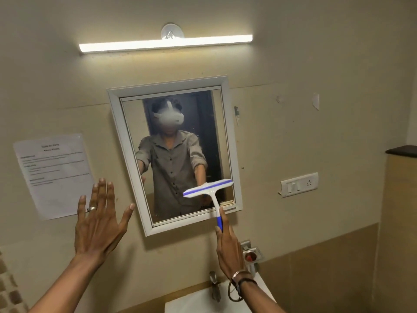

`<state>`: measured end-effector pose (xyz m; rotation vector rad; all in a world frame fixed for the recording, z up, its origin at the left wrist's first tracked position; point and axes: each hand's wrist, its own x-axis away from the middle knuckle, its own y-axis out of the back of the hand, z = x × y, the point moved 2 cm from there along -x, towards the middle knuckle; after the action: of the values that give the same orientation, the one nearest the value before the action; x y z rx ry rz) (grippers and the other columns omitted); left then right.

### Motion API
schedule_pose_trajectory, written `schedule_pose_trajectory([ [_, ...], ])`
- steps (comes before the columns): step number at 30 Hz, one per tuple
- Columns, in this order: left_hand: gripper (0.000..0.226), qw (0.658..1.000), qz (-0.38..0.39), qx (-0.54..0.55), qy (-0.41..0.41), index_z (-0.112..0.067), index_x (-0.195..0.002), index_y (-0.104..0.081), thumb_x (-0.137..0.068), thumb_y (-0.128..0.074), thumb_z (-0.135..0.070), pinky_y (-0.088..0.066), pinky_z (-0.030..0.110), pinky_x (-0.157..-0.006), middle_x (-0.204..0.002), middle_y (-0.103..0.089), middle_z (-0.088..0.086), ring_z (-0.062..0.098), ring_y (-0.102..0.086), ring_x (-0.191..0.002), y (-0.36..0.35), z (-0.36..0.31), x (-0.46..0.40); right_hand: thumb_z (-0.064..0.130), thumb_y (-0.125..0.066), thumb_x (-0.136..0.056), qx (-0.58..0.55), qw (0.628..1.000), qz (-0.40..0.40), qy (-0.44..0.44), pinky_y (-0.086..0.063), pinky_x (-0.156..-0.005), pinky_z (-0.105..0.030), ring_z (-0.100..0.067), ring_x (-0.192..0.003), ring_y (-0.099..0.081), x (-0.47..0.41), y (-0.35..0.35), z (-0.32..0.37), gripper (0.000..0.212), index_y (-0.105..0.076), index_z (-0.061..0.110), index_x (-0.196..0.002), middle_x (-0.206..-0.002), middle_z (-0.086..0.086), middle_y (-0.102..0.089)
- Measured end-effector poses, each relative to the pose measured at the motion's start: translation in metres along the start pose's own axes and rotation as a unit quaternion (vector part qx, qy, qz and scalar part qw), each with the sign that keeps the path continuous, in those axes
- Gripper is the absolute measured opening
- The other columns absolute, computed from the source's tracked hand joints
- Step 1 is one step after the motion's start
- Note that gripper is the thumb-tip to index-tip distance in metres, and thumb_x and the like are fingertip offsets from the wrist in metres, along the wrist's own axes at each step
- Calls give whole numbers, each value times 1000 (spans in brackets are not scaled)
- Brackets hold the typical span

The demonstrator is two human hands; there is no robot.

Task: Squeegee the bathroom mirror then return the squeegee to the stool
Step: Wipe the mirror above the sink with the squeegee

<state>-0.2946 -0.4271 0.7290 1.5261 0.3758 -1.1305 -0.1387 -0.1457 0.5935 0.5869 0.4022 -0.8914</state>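
A white-framed mirror (126, 141) hangs tilted on the beige wall. My right hand (229, 247) grips the blue handle of a white and blue squeegee (208, 189). Its blade lies across the mirror's lower right part, near the frame. My left hand (99, 220) is raised left of the mirror, fingers spread, palm toward the wall, holding nothing. The stool is out of view.
A printed paper sheet (54, 175) is stuck to the wall behind my left hand. A tube light (165, 43) glows above the mirror. A switch plate (299, 184) sits to the right. Below are a tap (214, 284), a white basin (191, 301) and a soap holder (251, 256).
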Motion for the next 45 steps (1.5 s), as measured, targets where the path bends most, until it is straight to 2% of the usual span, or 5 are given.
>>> schedule_pose_trajectory([
  [8,95,1000,3,-2,-4,1,-165,-25,-100,-27,-68,-4,51,-131,-176,-22,21,38,-27,-161,3,-8,-2,45,-25,-99,19,997,-32,73,-54,-52,-24,-8,-57,-51,-62,22,57,57,-9,38,-153,-88,-7,-56],
  [19,96,1000,-15,-3,-5,4,-163,-30,-97,-31,-67,-12,57,-130,-174,-24,23,40,-33,-158,8,-2,-1,76,-13,-84,31,999,-18,29,-60,-61,-29,-14,-66,-65,-13,4,4,39,-7,80,-123,-87,0,-65],
  [30,95,1000,-12,-3,5,4,-164,-27,-98,-31,-65,-17,60,-129,-175,-22,23,39,-32,-159,13,7,-4,24,-40,-102,45,985,-91,142,-54,-53,-24,-5,-54,-49,-158,56,159,62,-5,37,-152,-95,-9,-59],
  [34,96,1000,-10,-8,-1,5,-163,-27,-98,-31,-65,-20,63,-127,-175,-22,24,40,-32,-158,9,8,-1,48,-24,-97,15,992,-50,114,-61,-60,-37,-16,-67,-62,-121,37,115,53,-9,44,-147,-95,-9,-59],
  [45,96,1000,0,-8,-2,3,-164,-25,-97,-32,-66,-23,63,-127,-175,-23,22,39,-34,-158,12,19,12,90,-11,-69,32,999,-1,8,-46,-55,-10,-13,-65,-60,-23,3,24,67,-11,70,-133,-98,-5,-66],
])
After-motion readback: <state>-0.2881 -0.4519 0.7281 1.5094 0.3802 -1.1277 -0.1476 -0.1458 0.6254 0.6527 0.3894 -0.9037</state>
